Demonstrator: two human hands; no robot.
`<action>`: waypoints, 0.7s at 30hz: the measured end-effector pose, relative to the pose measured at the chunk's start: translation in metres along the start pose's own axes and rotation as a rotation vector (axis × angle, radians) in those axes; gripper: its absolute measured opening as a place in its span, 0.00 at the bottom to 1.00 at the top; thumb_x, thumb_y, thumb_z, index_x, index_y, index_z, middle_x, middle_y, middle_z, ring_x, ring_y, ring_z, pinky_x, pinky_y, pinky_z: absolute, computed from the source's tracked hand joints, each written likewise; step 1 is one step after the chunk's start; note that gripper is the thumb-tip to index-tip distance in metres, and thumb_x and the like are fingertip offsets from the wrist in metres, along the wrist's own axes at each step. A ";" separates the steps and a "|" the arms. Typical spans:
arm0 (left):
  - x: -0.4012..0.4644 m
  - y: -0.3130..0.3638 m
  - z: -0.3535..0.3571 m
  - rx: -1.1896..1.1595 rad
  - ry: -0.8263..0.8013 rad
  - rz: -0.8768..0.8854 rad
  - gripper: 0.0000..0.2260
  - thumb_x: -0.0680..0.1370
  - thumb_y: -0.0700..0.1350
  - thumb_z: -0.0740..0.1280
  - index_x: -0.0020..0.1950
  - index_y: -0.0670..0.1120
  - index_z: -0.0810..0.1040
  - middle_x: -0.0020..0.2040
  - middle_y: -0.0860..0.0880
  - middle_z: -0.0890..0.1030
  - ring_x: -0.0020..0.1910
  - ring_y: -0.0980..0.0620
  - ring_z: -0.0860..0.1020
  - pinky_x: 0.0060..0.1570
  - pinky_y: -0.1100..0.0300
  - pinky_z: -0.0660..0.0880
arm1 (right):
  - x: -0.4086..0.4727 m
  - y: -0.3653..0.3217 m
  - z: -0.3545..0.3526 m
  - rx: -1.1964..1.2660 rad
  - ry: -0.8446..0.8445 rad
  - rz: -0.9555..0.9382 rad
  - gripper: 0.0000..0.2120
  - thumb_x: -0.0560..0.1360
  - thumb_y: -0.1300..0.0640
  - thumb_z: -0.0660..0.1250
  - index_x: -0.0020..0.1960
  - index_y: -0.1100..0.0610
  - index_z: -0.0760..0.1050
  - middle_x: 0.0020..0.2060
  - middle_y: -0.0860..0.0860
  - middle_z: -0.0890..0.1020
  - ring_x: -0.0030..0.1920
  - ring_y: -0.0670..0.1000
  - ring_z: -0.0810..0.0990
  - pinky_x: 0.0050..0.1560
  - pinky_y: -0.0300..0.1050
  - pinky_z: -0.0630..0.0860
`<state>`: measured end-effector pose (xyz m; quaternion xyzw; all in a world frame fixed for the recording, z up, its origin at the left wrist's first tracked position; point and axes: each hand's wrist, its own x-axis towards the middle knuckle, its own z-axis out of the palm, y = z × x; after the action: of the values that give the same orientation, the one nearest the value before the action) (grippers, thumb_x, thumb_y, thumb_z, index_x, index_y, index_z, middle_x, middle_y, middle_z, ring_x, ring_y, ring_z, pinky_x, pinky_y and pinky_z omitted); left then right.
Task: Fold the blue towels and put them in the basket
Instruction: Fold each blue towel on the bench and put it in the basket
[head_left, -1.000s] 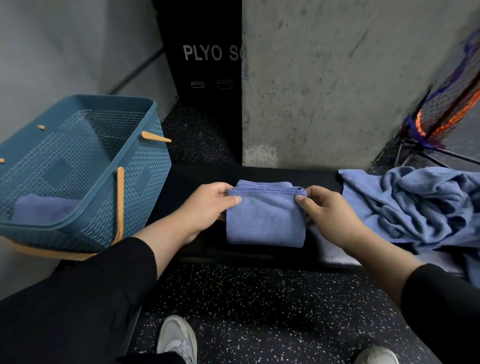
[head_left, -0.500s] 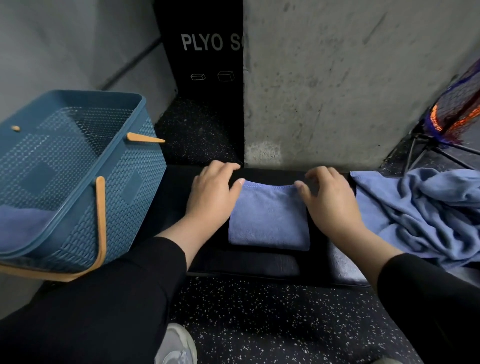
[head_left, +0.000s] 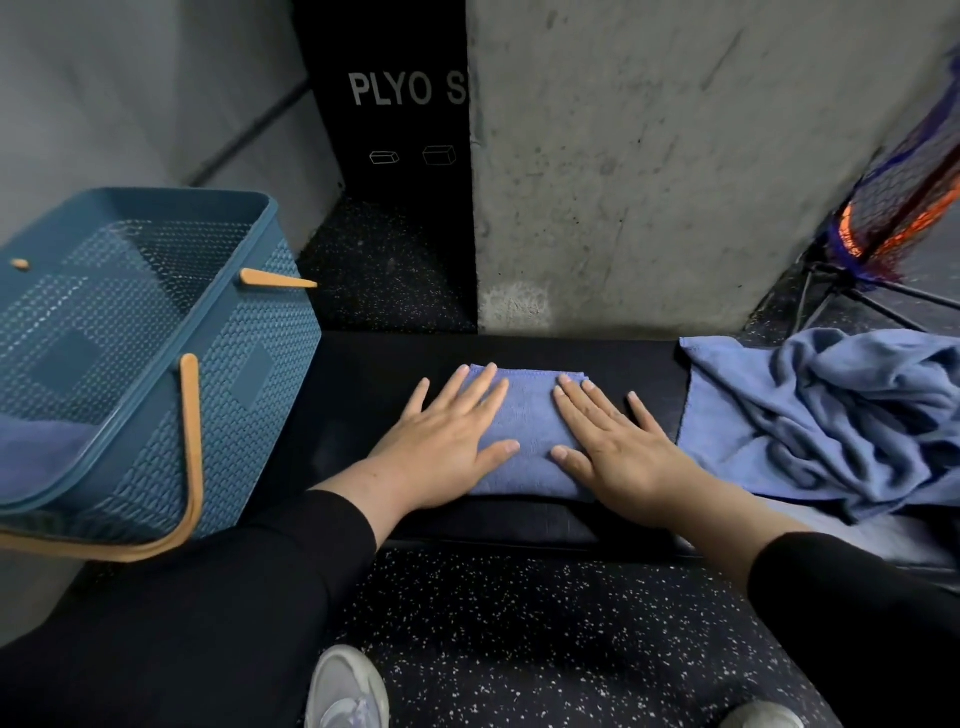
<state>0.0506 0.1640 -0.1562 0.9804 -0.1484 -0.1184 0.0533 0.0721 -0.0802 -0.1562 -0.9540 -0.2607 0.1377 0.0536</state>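
On the dark bench (head_left: 519, 358), at the centre of the head view, lies a folded towel (head_left: 527, 431), a compact blue rectangle whose long axis runs from six to twelve o'clock, away from the person. Both hands lie flat on it with fingers straight and spread, gripping nothing. The left hand (head_left: 447, 441) covers the towel's nine o'clock edge, its outer fingers spilling onto the bench; the right hand (head_left: 613, 449) covers the three o'clock edge in the same way. The thumbs point toward each other across the bare middle of the cloth, not touching.

The basket (head_left: 249, 364) stands at nine o'clock from the towel, apart from it, its open mouth facing up and a blue towel already lying in its bottom at the far left. Its tan handle (head_left: 191, 441) hangs down the near side. A heap of towels (head_left: 810, 415), unfolded, sits at three o'clock, near the right hand.

This looks like a final pressing of the fold. The basket lies on the left hand's side, so the carry would run toward nine o'clock, with that hand leading.
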 end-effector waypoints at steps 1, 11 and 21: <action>0.000 0.001 -0.001 -0.006 -0.014 -0.001 0.35 0.79 0.70 0.42 0.81 0.54 0.38 0.81 0.58 0.34 0.80 0.54 0.34 0.78 0.40 0.41 | 0.000 0.000 0.000 0.005 -0.009 0.003 0.41 0.71 0.29 0.30 0.80 0.46 0.34 0.78 0.39 0.36 0.78 0.43 0.36 0.79 0.58 0.40; -0.024 -0.015 -0.005 0.005 0.445 0.243 0.23 0.80 0.63 0.56 0.61 0.50 0.80 0.60 0.54 0.78 0.61 0.51 0.76 0.64 0.49 0.66 | -0.022 0.011 0.001 -0.025 0.385 -0.353 0.29 0.75 0.30 0.60 0.66 0.48 0.75 0.66 0.46 0.73 0.72 0.49 0.68 0.73 0.61 0.61; -0.036 -0.006 -0.002 -0.037 0.348 0.175 0.23 0.76 0.62 0.64 0.66 0.52 0.76 0.64 0.56 0.76 0.66 0.55 0.72 0.68 0.54 0.64 | -0.017 0.003 -0.006 0.155 0.385 -0.199 0.19 0.78 0.42 0.54 0.59 0.51 0.75 0.54 0.43 0.82 0.57 0.45 0.78 0.67 0.48 0.65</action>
<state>0.0193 0.1803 -0.1472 0.9682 -0.2196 0.0551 0.1061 0.0612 -0.0917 -0.1472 -0.9254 -0.3270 -0.0331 0.1886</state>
